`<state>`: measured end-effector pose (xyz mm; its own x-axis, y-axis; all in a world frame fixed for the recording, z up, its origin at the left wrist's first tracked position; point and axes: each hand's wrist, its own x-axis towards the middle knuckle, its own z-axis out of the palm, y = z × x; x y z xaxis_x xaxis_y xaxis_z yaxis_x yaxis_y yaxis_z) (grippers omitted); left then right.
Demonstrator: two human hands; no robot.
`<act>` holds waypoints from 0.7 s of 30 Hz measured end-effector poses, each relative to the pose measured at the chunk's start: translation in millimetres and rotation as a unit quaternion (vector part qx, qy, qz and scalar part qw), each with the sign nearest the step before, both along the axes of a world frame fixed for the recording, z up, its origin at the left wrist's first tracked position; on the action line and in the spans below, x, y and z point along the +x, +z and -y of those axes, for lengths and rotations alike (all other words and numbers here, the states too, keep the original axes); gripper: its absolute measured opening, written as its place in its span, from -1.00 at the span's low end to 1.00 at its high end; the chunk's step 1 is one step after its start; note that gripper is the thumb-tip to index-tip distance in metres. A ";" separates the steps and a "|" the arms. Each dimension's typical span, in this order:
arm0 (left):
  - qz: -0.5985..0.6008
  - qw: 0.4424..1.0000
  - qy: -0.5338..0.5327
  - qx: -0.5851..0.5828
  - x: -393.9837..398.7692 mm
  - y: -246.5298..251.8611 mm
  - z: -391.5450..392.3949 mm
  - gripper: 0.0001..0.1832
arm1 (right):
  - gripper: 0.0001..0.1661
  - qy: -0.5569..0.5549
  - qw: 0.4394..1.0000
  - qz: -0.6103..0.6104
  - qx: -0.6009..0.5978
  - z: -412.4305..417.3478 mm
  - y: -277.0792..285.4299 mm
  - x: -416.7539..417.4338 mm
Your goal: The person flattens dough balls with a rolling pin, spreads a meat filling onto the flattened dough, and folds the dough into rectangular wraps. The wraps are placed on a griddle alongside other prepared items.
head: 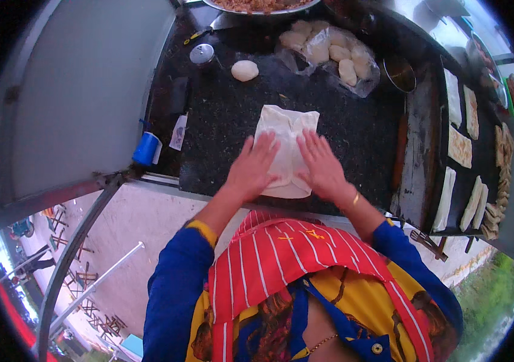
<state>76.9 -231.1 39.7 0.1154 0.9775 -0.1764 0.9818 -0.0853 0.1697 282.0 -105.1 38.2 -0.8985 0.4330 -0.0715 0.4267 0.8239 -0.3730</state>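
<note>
A thin sheet of dough (287, 149) with its sides folded inward lies on the black countertop (352, 122) in front of me. My left hand (257, 165) rests flat on its left side, fingers apart. On the right side, my right hand (324, 166) lies palm down with the fingers spread. Neither hand grips anything. Beyond the sheet sits a round dough ball (244, 71), and more dough pieces (347, 72) lie in and on a clear plastic bag farther back.
A metal bowl of filling (261, 10) stands at the back. Left are a metal-lidded shaker (202, 54) and a blue cup (145, 148). To the right, a rolling pin (400, 151) lies beside a griddle (463, 190) holding flat dough pieces. Spatulas (428, 244) hang at the near right.
</note>
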 end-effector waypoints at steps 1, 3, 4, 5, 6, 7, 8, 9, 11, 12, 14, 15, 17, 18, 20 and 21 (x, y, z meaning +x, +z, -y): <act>0.031 0.999 -0.023 -0.010 7.1 -3.0 19.8 -0.11 | -0.05 0.027 0.999 0.019 -0.027 15.6 2.9 11.9; 0.171 0.984 -0.031 -0.045 26.5 -15.6 58.7 -0.08 | -0.01 0.126 0.986 0.012 -0.108 52.1 -22.8 42.2; 0.173 0.984 -0.007 -0.043 28.9 -15.7 62.2 -0.16 | -0.01 0.160 0.985 -0.007 -0.067 61.1 -34.1 45.1; 0.244 0.969 0.002 -0.048 30.7 -15.8 64.6 -0.22 | -0.03 0.140 0.985 -0.004 -0.099 65.7 -32.1 45.6; 0.302 0.952 0.027 -0.043 29.6 -9.6 66.7 -0.28 | -0.06 0.140 0.981 -0.008 -0.131 66.2 -20.6 38.9; 0.330 0.944 0.029 -0.006 29.0 -12.8 77.0 -0.28 | -0.09 0.138 0.976 -0.040 -0.166 66.8 0.5 32.6; 0.359 0.933 0.019 0.026 27.8 -13.5 79.9 -0.28 | -0.11 0.148 0.970 -0.032 -0.191 62.5 1.3 37.4; 0.382 0.923 0.006 0.050 27.7 -16.9 79.7 -0.28 | -0.13 0.124 0.971 -0.022 -0.205 62.4 19.1 32.3; 0.301 0.953 0.017 0.017 34.0 -11.9 81.3 -0.26 | 0.01 0.159 0.982 -0.046 -0.089 59.3 -42.9 52.0; 0.251 0.968 0.012 0.017 42.8 -31.3 85.2 -0.23 | 0.04 0.182 0.980 0.009 -0.075 65.4 -48.2 48.3; 0.191 0.981 -0.005 0.031 46.8 -46.4 76.0 -0.20 | 0.07 0.167 0.982 0.071 -0.060 59.8 -51.1 45.2; 0.169 0.985 0.019 0.032 53.5 -38.6 81.0 -0.21 | 0.07 0.168 0.980 0.063 -0.082 60.0 -51.7 45.6; 0.154 0.986 0.056 0.018 69.3 -36.1 88.1 -0.24 | 0.08 0.176 0.978 0.062 -0.094 60.0 -52.6 50.2; 0.157 0.985 0.074 0.003 77.6 -38.1 91.6 -0.25 | 0.08 0.187 0.977 0.065 -0.083 60.9 -50.5 52.9; 0.166 0.977 0.107 -0.076 80.4 -24.3 84.8 -0.29 | 0.02 0.200 0.970 0.111 -0.083 58.0 -39.4 49.6; 0.193 0.966 0.163 -0.057 83.6 -4.2 77.9 -0.29 | -0.01 0.146 0.964 0.035 -0.218 57.3 -34.0 46.3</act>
